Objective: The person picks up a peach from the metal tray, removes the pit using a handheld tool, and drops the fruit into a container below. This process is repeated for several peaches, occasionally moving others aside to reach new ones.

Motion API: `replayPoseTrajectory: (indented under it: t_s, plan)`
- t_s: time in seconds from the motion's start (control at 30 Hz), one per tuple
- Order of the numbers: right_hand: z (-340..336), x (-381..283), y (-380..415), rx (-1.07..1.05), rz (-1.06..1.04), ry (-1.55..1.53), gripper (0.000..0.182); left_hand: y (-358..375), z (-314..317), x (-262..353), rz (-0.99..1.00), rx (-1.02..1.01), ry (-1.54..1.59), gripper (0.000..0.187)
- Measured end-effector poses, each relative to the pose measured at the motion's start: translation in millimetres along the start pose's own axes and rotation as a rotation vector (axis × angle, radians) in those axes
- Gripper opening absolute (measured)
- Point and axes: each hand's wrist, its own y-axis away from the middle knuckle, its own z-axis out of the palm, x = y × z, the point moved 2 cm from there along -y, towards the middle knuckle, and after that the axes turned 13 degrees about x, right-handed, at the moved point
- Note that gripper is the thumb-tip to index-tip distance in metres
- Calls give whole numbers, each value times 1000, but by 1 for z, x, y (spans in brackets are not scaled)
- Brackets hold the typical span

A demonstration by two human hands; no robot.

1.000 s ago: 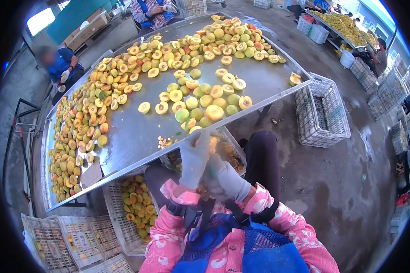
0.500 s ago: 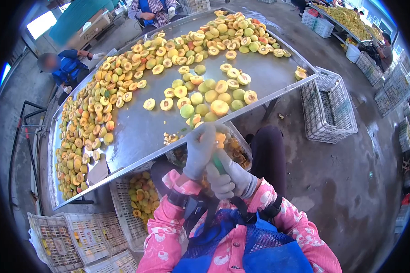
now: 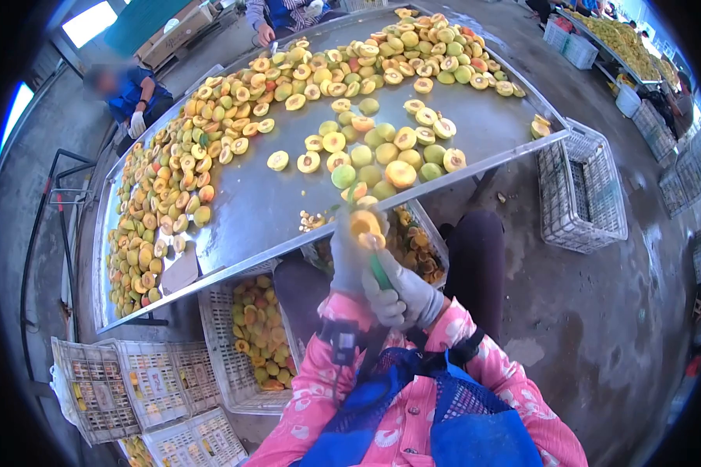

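Note:
My left hand (image 3: 346,261), in a pale glove and smeared by motion, holds a peach half (image 3: 365,224) with its orange cut face toward me. In my gloved right hand (image 3: 405,294) is a green-handled tool (image 3: 380,272). Its tip meets the fruit's lower edge; the working end is too blurred to make out. Both hands are over my lap at the table's near edge. Just beyond them, a group of peach halves (image 3: 401,173) lies on the metal table (image 3: 245,206). Small pit scraps (image 3: 311,221) lie beside my left hand.
A long heap of peach halves (image 3: 234,117) runs along the table's far and left sides. Below the table are a crate of peaches (image 3: 261,335) and a container of scraps (image 3: 420,253). A white crate (image 3: 582,191) stands at right. Two co-workers (image 3: 132,97) (image 3: 292,15) sit across.
My left hand has turned, so the peach half's cut face now shows above the tool. The view has shifted slightly. The left co-worker's gloved hand has dropped back from the table.

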Motion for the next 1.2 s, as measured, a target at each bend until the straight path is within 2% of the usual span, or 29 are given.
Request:
replayPoseTrajectory:
  t_s: [0.07,0.13,0.17,0.23,0.27,0.33,0.37,0.4,0.43,0.5,0.53,0.57,0.63,0.67,0.73,0.77,0.83,0.87,0.9,0.93,0.97,1.0,1.07,1.13,1.17,1.2]
  plan:
    - [-8,-1,-9,7,-1,-4,49,2,-15,15,275,-53,-336,39]
    - [-17,-13,-15,649,-703,768,34,5,-24,28,440,-69,-496,41]
    - [-15,-16,-19,644,-697,770,34,8,-24,32,418,-58,-452,41]
    - [-4,-26,-20,884,-1106,1125,25,21,-21,39,393,-36,-406,41]
    - [6,-28,-22,863,-1241,1136,27,29,-17,42,397,10,-434,34]
    - [11,-29,-36,888,-1269,1249,27,35,-18,42,404,58,-459,27]
    - [14,-29,-41,915,-1298,1361,27,38,-20,41,496,70,-539,23]
    - [14,-31,-42,875,-1250,1335,27,41,-21,41,587,82,-618,19]
    - [16,-31,-45,868,-1249,1339,27,39,-23,39,591,87,-614,19]
    - [16,-27,-51,731,-1167,904,25,38,-26,36,938,39,-884,19]
    - [20,-28,-48,807,-1192,1079,22,45,-22,39,984,32,-956,23]
    - [17,-27,-53,803,-1190,1080,22,46,-21,38,985,36,-956,23]
    - [10,-25,-65,602,-1166,754,15,51,-17,38,1305,55,-1112,21]
    - [8,-26,-61,601,-1170,752,15,50,-21,37,1308,52,-1111,21]
    - [-1,-24,-52,509,-641,318,10,34,-47,36,684,99,-625,22]
    - [-5,-22,-52,506,-636,321,10,32,-60,44,687,105,-624,22]
    - [-10,-21,-55,392,-539,195,7,35,-84,76,1228,109,-1297,22]
    - [-12,-25,-50,541,-500,342,13,42,-93,94,941,291,-903,20]
    - [-22,-25,-50,530,-500,343,13,52,-105,111,641,434,-511,18]
    - [-36,-27,-49,693,-752,843,16,49,-151,140,1042,533,-961,17]
    - [-36,-32,-48,842,-994,1353,20,49,-162,161,1438,613,-1418,16]
    - [-41,-31,-45,896,-958,1307,25,43,-177,164,1437,614,-1425,16]
    - [-57,-27,-54,908,-991,1319,25,49,-151,176,1580,840,-1616,15]
    - [-74,-24,-61,895,-1029,1379,29,1,-118,167,1607,539,-1480,15]
    - [-72,-25,-56,901,-1033,1386,29,-25,-97,158,1693,302,-1455,24]
    - [-62,-26,-48,931,-1022,1392,30,-59,-79,146,1380,300,-1406,36]
